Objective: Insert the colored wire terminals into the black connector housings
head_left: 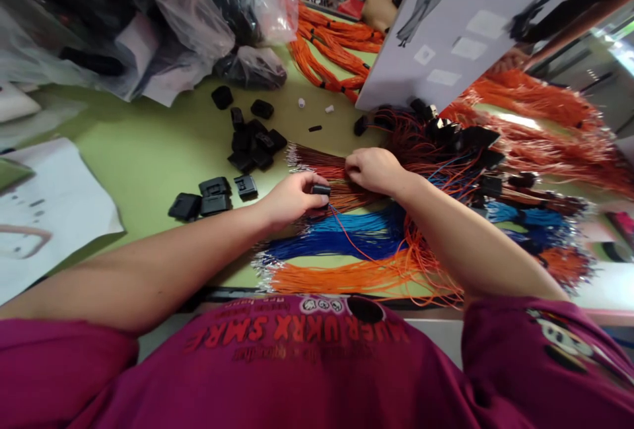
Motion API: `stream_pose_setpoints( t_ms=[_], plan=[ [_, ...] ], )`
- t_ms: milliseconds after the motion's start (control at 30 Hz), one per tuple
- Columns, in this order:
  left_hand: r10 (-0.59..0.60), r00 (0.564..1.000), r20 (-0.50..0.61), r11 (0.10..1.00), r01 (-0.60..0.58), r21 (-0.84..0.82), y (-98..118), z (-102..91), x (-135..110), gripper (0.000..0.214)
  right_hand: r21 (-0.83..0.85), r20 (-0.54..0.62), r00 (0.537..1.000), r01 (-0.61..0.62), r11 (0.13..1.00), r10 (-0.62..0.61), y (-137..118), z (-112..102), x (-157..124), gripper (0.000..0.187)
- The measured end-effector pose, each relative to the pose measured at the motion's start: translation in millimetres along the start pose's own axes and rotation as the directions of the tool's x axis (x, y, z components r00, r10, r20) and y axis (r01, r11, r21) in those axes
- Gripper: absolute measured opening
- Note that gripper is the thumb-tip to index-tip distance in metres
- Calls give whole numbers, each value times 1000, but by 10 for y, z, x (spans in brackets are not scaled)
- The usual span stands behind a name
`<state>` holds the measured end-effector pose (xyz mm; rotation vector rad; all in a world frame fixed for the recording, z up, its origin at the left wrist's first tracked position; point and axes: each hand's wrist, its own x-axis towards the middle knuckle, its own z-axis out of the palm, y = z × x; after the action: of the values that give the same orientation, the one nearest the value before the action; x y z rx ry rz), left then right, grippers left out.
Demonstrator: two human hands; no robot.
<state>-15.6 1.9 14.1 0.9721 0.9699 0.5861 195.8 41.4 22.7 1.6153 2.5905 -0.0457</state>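
One black connector housing (321, 189): pinched in the left hand (290, 201); best kept steady.
Right hand (375, 170): fingers curled over brown wires (321, 158), hold unclear; best separated singly.

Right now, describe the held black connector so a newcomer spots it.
On the green table, go to the rows of coloured wires. Over their left end, the left hand pinches a small black connector. Unlike the loose black housings farther left, it's held, with thin red and blue wires apparently trailing from it.

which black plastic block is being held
The small black plastic block pinched in the left hand; the other loose black blocks lie on the green tabletop.
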Motion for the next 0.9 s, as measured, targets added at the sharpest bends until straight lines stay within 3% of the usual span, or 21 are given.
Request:
stream_pose_setpoints(
  t_ms=[167, 233, 333, 433, 700, 800, 900],
  plan=[
    [-29, 1000, 6, 998, 29, -58, -21, -6, 9, 26, 285, -33, 996, -74, 956, 87, 90, -113, -80, 13],
    [-23, 1000, 20, 995, 25, -102, -35, -5, 15, 26, 478, -7, 995, -86, 874, 102, 90, -138, -104, 15],
    [-21, 998, 64, 979, 33, -200, -49, -1, 27, 24, 736, -9, 1000, 5, 677, 2, 8, -192, -152, 23],
    [-24, 993, 113, 952, 57, -301, -58, 3, 42, 27, 822, -81, 995, 100, 560, -59, -138, -241, -212, 17],
    [33, 991, 129, 925, 18, -379, -141, -4, 87, 34, 853, -98, 988, 20, 521, 123, -313, -64, -344, 14],
    [38, 991, 132, 921, 17, -388, -165, -13, 106, 38, 814, -158, 977, 47, 580, 142, -330, -26, -376, 12],
    [47, 987, 152, 921, 17, -389, -180, -24, 119, 39, 715, -298, 947, 137, 686, 122, -339, -2, -397, 13]
  ],
)
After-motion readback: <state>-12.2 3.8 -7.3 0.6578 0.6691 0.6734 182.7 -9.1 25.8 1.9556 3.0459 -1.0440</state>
